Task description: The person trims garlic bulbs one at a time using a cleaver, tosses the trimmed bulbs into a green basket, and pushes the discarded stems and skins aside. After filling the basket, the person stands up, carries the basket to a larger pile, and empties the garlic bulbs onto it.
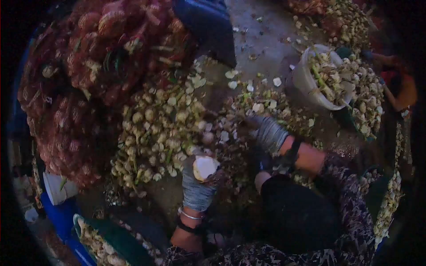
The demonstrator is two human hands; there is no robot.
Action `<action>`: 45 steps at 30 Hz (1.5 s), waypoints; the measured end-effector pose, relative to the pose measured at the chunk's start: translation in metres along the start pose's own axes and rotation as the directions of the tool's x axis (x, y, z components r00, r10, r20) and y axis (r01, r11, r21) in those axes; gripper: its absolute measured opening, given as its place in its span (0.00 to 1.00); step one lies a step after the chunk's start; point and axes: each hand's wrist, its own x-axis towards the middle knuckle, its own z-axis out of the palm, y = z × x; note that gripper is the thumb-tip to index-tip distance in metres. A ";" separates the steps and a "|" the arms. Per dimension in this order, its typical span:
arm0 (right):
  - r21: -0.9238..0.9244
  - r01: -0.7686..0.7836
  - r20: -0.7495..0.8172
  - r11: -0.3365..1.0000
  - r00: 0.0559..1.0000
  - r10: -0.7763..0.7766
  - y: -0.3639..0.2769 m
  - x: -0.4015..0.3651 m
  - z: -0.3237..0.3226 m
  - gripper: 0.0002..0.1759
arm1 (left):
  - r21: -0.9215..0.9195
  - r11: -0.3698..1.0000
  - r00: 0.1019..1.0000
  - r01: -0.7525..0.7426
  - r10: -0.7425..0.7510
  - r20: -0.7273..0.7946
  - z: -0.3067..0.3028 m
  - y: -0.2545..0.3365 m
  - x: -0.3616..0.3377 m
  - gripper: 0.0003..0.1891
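Observation:
My left hand [197,188], in a grey knitted glove, is closed around a pale garlic bulb [205,168]. The bulb's flat white cut face points up, and brown root fibres show by its lower right edge. Further right, my right hand [270,134], also gloved, reaches over the dark heap of trimmings [235,164]. Its fingers are blurred and in shadow, so whether anything is in them is hidden. Beyond my left hand spreads a pile of garlic bulbs [155,124], some with green stem ends.
Red mesh sacks [80,128] full of bulbs are stacked at the left. A white bucket [304,73] of bulbs and stems leans at the upper right. A green-sided container [120,239] of bulbs stands lower left. Another person's arm [386,60] shows at the far right.

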 end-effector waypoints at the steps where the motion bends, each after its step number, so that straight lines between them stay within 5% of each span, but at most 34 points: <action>1: 0.182 0.150 -0.037 0.972 0.989 -0.146 -0.013 0.003 0.009 0.21 | -0.010 1.000 1.000 -0.010 0.010 0.003 0.005 -0.007 0.010 0.21; 3: 0.385 -0.267 0.443 0.884 0.893 0.077 -0.049 0.005 0.007 0.29 | 0.410 0.865 0.956 -0.290 0.277 0.094 0.008 -0.027 0.022 0.26; 5: 0.433 -0.130 0.378 0.892 0.925 -0.049 -0.061 0.003 0.013 0.32 | 0.545 0.793 0.962 -0.274 0.232 0.147 0.021 -0.021 0.022 0.33; 7: 0.465 0.019 0.302 0.885 0.936 -0.179 -0.067 0.000 0.016 0.35 | 0.052 0.966 0.958 -0.253 0.258 -0.124 0.033 0.001 0.012 0.34; 8: 0.407 0.108 0.182 0.907 0.964 -0.196 -0.066 -0.003 0.018 0.35 | -0.437 0.880 0.976 0.186 -0.217 -0.021 0.014 -0.022 0.008 0.32; 9: 0.342 0.182 0.062 0.922 0.975 -0.216 -0.063 -0.005 0.020 0.35 | -0.436 0.880 0.975 0.187 -0.219 -0.023 0.013 -0.021 0.009 0.32; 11: 0.361 0.208 0.107 0.909 0.959 -0.262 -0.057 -0.003 0.026 0.31 | -0.713 0.604 0.933 0.356 -0.271 0.236 0.010 -0.019 0.006 0.26; 12: 0.374 0.240 0.144 0.896 0.939 -0.311 -0.055 -0.003 0.026 0.27 | -0.715 0.603 0.934 0.353 -0.273 0.230 0.010 -0.024 0.007 0.26; 14: 0.230 0.284 0.196 0.931 0.923 -0.330 -0.056 -0.007 0.018 0.28 | -0.780 0.459 0.846 0.425 0.106 0.523 0.010 -0.051 0.019 0.24; 20: -0.202 0.320 0.451 0.926 0.869 -0.203 -0.084 -0.018 -0.016 0.23 | -0.564 0.740 0.929 0.366 -0.320 0.183 -0.050 -0.211 -0.004 0.17; 21: -0.282 0.303 0.505 0.910 0.854 -0.128 -0.085 -0.018 -0.018 0.21 | -0.498 0.795 0.936 0.346 -0.327 0.128 -0.042 -0.175 -0.005 0.17; 23: -0.312 0.292 0.485 0.904 0.867 -0.112 -0.067 -0.013 -0.013 0.20 | -0.132 0.960 0.969 0.246 -0.243 0.039 -0.024 -0.100 -0.012 0.19; 25: -0.338 0.296 0.466 0.894 0.877 -0.114 -0.042 -0.007 -0.006 0.19 | 0.302 0.951 0.997 0.072 -0.072 -0.009 -0.029 -0.048 -0.019 0.23; 27: -0.375 -0.004 0.172 0.927 0.982 0.074 -0.003 -0.005 0.001 0.16 | 0.244 0.962 0.987 0.120 -0.089 -0.132 -0.059 -0.023 -0.039 0.20; 28: -0.145 -0.038 0.158 0.989 0.985 0.062 0.049 -0.004 0.021 0.17 | 0.118 0.974 0.964 0.192 -0.164 -0.207 -0.088 -0.021 -0.052 0.18; 30: 0.342 -0.080 0.131 0.936 0.991 0.037 0.150 -0.002 0.060 0.18 | 0.073 0.997 0.883 0.009 0.027 -0.469 -0.130 0.035 -0.071 0.18; 31: 0.347 -0.091 0.138 0.933 0.989 0.045 0.124 -0.009 0.051 0.18 | 0.186 0.979 0.806 -0.088 0.180 -0.565 -0.154 0.057 -0.081 0.18; 33: -0.319 -0.103 0.188 0.942 0.967 0.169 0.028 -0.017 0.007 0.17 | 0.422 0.892 0.631 -0.162 0.423 -0.651 -0.192 0.086 -0.097 0.19; 34: -0.317 -0.101 0.189 0.943 0.968 0.167 0.022 -0.018 0.007 0.17 | 0.498 0.855 0.574 -0.144 0.482 -0.662 -0.206 0.094 -0.100 0.20; 36: -0.165 -0.121 0.152 0.979 0.977 0.146 0.015 -0.020 0.006 0.21 | 0.595 0.804 0.603 -0.002 0.476 -0.640 -0.223 0.076 -0.094 0.21; 39: -0.167 -0.160 0.192 0.973 0.963 0.191 -0.005 -0.014 0.006 0.18 | 0.838 0.510 0.853 0.196 0.332 -0.402 -0.230 -0.001 -0.058 0.23; 41: -0.175 -0.096 0.170 0.980 0.977 0.127 0.002 -0.011 0.013 0.19 | 0.946 0.313 0.992 0.082 0.070 -0.110 -0.209 -0.060 -0.034 0.24; 42: -0.182 -0.036 0.149 0.983 0.987 0.063 0.007 -0.012 0.016 0.20 | 0.960 0.278 0.992 0.007 -0.122 0.028 -0.185 -0.089 -0.022 0.24; 44: -0.198 -0.095 0.177 0.976 0.975 0.131 0.002 -0.016 0.016 0.20 | 0.868 0.363 0.840 0.338 -0.532 -0.105 -0.140 -0.122 0.032 0.28; 45: -0.214 -0.142 0.203 0.966 0.961 0.186 0.000 -0.017 0.016 0.19 | 0.869 0.379 0.886 0.318 -0.445 -0.130 -0.148 -0.218 0.043 0.29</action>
